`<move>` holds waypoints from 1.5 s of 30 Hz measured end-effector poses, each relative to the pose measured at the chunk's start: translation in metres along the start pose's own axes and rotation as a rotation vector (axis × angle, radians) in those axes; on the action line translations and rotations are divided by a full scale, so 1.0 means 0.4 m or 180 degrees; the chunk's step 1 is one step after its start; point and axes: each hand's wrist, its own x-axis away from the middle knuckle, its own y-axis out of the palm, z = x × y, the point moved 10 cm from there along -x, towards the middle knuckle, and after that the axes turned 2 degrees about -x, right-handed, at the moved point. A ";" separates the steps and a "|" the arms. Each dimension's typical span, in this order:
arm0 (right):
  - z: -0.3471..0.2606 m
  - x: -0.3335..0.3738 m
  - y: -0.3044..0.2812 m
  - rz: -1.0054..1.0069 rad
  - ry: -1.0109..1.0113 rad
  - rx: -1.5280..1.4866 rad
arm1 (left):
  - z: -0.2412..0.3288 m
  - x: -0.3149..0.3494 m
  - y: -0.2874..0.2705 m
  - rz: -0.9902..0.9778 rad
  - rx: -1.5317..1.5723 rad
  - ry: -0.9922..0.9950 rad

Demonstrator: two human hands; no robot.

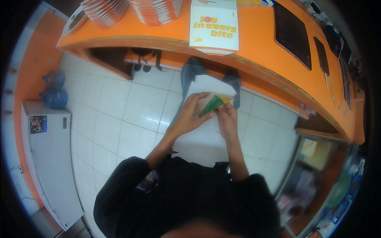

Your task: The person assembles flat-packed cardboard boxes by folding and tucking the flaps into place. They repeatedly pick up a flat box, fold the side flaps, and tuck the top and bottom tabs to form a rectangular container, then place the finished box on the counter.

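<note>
Both the left hand [185,118] and the right hand [228,119] are at one small green and yellow piece [212,105], which is lifted above the pale flat surface [202,147] over the lap, in front of the body. The left grip is curved wide: its fingers reach along the far side and its thumb lies at the lower edge, so the piece sits between them. The right grip is pressed together and, as it seems, pinches the yellow corner; the exact place of its fingertips I cannot tell.

For good work here, I judge that the left grip should only support and the right one should make the fine movement. The piece looks thin, therefore a strong squeeze could crease it in a wrong place. It would be better to press near the edge, with the flat of the fingertip, and to hold the corner straight before pressing. The pale surface just below could serve as a firm base, if more pressure is needed. Beyond the knees, the orange table [254,43] carries a white printed box [214,29], well apart from both hands.
</note>
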 end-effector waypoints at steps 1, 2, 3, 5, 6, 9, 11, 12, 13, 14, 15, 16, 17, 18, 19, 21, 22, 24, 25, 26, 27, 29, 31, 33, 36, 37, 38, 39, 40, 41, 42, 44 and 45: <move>-0.002 -0.007 -0.007 0.0063 -0.0009 -0.0234 | -0.016 0.001 0.010 -0.0170 0.0035 -0.0139; -0.004 -0.013 -0.011 0.0099 -0.0047 -0.0475 | -0.036 0.006 0.021 -0.0369 0.0017 -0.0323; -0.001 -0.019 -0.015 0.0156 -0.0015 -0.0500 | -0.054 0.014 0.039 -0.0687 0.0107 -0.0490; 0.001 -0.027 -0.020 0.0222 -0.0012 -0.0557 | -0.094 0.042 0.080 -0.1363 0.0157 -0.0932; 0.002 -0.028 -0.010 0.0116 -0.0008 -0.0210 | -0.103 0.046 0.073 -0.1243 0.0258 -0.1038; 0.025 -0.019 0.022 -0.0207 0.0057 0.1025 | -0.140 0.064 0.057 -0.0843 0.0668 -0.1495; 0.058 -0.003 0.030 -0.0339 0.0278 0.2200 | -0.174 0.079 0.057 -0.0597 0.1228 -0.1890; 0.065 0.008 0.031 -0.0348 0.0328 0.2378 | -0.191 0.092 0.068 -0.0665 0.1347 -0.2109; 0.056 0.016 0.044 -0.0422 0.0104 0.2658 | -0.209 0.105 0.076 -0.0731 0.1466 -0.2329; 0.047 0.025 0.056 -0.0473 -0.0100 0.2961 | -0.224 0.120 0.085 -0.0793 0.1587 -0.2553; 0.039 0.032 0.071 -0.0548 -0.0321 0.3280 | -0.223 0.118 0.088 -0.0801 0.1604 -0.2461; 0.039 0.035 0.068 -0.0489 -0.0300 0.3293 | -0.220 0.116 0.089 -0.0811 0.1619 -0.2369; 0.038 0.035 0.063 -0.0414 -0.0255 0.3321 | -0.215 0.115 0.092 -0.0824 0.1632 -0.2275; 0.038 0.034 0.060 -0.0363 -0.0216 0.3364 | -0.210 0.116 0.094 -0.0818 0.1700 -0.2241; 0.038 0.032 0.053 -0.0274 -0.0155 0.3449 | -0.203 0.117 0.094 -0.0815 0.1768 -0.2204; 0.025 0.028 0.052 -0.0184 -0.0264 0.3289 | -0.191 0.117 0.093 -0.0849 0.1764 -0.2165; 0.022 0.027 0.049 -0.0134 -0.0282 0.3258 | -0.187 0.117 0.090 -0.0883 0.1689 -0.2163; 0.024 0.029 0.044 -0.0097 -0.0249 0.3098 | -0.183 0.110 0.081 -0.0798 0.1626 -0.2163; 0.025 0.032 0.041 -0.0080 -0.0254 0.3053 | -0.184 0.104 0.076 -0.0683 0.1637 -0.2165; 0.034 0.037 0.042 -0.0156 -0.0199 0.3009 | -0.189 0.103 0.074 -0.0620 0.1636 -0.2227; 0.041 0.042 0.043 -0.0229 -0.0179 0.2988 | -0.196 0.098 0.070 -0.0613 0.1522 -0.2248; 0.053 0.053 0.040 -0.0257 -0.0159 0.2847 | -0.219 0.091 0.067 -0.0665 0.1311 -0.2362; 0.065 0.060 0.026 -0.0129 -0.0073 0.2657 | -0.218 0.073 0.053 -0.0553 0.1137 -0.2102; 0.081 0.065 0.010 0.0004 0.0109 0.2281 | -0.209 0.057 0.043 -0.0465 0.0939 -0.1829; 0.076 0.072 0.005 0.0186 0.0101 0.1899 | -0.196 0.040 0.023 -0.0286 0.0517 -0.1606; 0.074 0.073 0.003 0.0264 0.0128 0.1859 | -0.194 0.035 0.011 -0.0170 0.0357 -0.1607; 0.055 0.072 0.000 0.0366 -0.0016 0.1686 | -0.192 0.031 -0.001 -0.0058 0.0199 -0.1605; 0.042 0.072 -0.008 0.0506 -0.0064 0.1583 | -0.183 0.023 -0.005 -0.0037 0.0249 -0.1523; 0.026 0.073 -0.014 0.0638 -0.0156 0.1483 | -0.174 0.017 -0.010 -0.0021 0.0301 -0.1439; 0.023 0.072 -0.021 0.0737 -0.0112 0.1280 | -0.165 0.012 -0.012 -0.0013 0.0362 -0.1381; 0.019 0.071 -0.025 0.0818 -0.0108 0.1079 | -0.134 0.001 -0.010 -0.0108 0.0201 -0.1010; 0.018 0.069 -0.034 0.0974 -0.0052 0.0736 | -0.073 -0.005 0.001 -0.0295 -0.0110 -0.0349; 0.020 0.068 -0.040 0.1054 -0.0002 0.0593 | -0.063 -0.001 0.010 -0.0379 -0.0179 -0.0299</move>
